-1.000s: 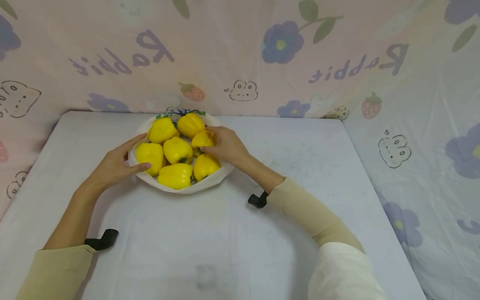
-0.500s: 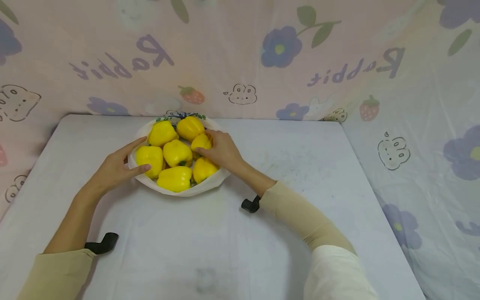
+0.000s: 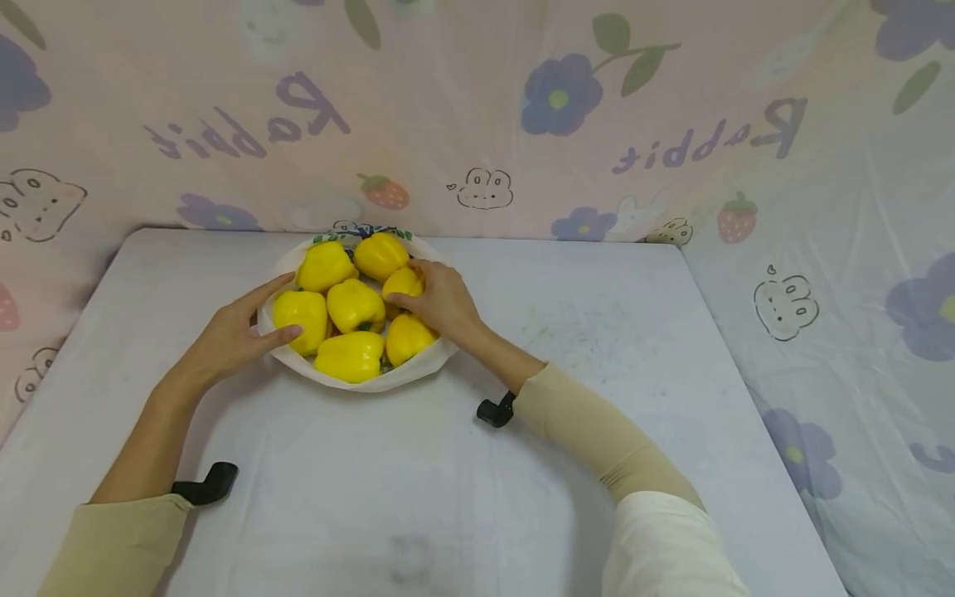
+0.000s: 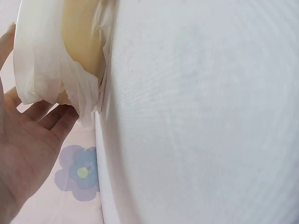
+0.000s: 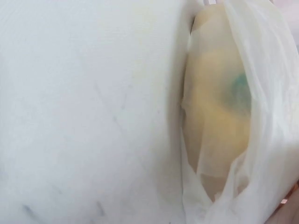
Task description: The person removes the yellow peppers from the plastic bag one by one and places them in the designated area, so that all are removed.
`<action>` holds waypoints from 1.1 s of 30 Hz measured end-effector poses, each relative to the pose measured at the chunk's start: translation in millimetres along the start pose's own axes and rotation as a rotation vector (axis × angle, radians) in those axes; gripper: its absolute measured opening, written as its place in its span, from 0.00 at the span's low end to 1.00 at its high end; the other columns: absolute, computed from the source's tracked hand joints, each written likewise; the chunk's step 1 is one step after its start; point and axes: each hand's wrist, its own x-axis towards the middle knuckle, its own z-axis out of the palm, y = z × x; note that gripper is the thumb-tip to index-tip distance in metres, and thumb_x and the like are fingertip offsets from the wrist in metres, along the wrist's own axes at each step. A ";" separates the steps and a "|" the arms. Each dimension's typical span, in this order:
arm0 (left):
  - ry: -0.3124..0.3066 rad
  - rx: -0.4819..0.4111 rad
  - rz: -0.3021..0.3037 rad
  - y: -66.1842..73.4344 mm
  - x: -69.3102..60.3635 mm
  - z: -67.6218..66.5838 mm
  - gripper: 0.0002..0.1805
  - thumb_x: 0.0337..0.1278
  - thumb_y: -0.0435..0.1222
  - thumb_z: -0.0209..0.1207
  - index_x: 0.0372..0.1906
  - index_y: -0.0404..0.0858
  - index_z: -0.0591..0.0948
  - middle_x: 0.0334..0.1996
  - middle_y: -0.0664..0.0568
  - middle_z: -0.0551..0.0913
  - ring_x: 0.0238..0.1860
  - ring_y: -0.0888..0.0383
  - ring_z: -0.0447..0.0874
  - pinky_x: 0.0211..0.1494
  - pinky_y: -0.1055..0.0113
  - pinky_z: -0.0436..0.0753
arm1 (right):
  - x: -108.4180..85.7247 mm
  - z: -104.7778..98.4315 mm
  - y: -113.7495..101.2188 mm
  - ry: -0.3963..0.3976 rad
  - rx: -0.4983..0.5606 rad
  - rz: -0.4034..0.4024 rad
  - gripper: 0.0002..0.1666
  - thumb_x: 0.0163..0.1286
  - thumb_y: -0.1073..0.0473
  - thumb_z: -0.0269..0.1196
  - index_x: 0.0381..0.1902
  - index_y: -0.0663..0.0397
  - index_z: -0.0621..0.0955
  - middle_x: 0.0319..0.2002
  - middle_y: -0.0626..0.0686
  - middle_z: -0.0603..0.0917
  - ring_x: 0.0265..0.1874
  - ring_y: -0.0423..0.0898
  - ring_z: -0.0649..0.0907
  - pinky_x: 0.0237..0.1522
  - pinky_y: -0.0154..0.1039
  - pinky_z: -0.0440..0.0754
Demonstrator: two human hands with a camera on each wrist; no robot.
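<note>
Several yellow bell peppers lie in a round dish [image 3: 366, 385] lined with thin white plastic film, toward the far left of the table. My left hand [image 3: 227, 336] holds the dish's left side, its thumb over the rim by the leftmost pepper [image 3: 298, 308]. In the left wrist view, the fingers [image 4: 60, 122] curl against the film-covered side. At the right of the dish, my right hand [image 3: 448, 305] pinches a bell pepper [image 3: 401, 284] between thumb and fingers. The right wrist view shows a pepper [image 5: 217, 126] through the film; the right fingers are mostly hidden there.
The white-covered table [image 3: 358, 497] stretches in front of the dish and to its right. A patterned cloth [image 3: 448, 99] with flowers and rabbits hangs behind the table. Black curved pieces [image 3: 212, 483] stick out at both wrists.
My right hand has shifted slightly left, over the pepper, and has closed in on it. The left hand keeps its place on the dish. The head view has tilted a little.
</note>
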 end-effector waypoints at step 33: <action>0.007 0.009 0.026 -1.6 0.0 -2.6 0.44 0.65 0.56 0.58 0.80 0.54 0.52 0.77 0.38 0.53 0.74 0.31 0.52 0.68 0.30 0.59 | 7.3 -55.9 18.6 0.134 0.277 -0.168 0.35 0.58 0.46 0.75 0.62 0.47 0.79 0.60 0.47 0.80 0.56 0.42 0.77 0.60 0.33 0.74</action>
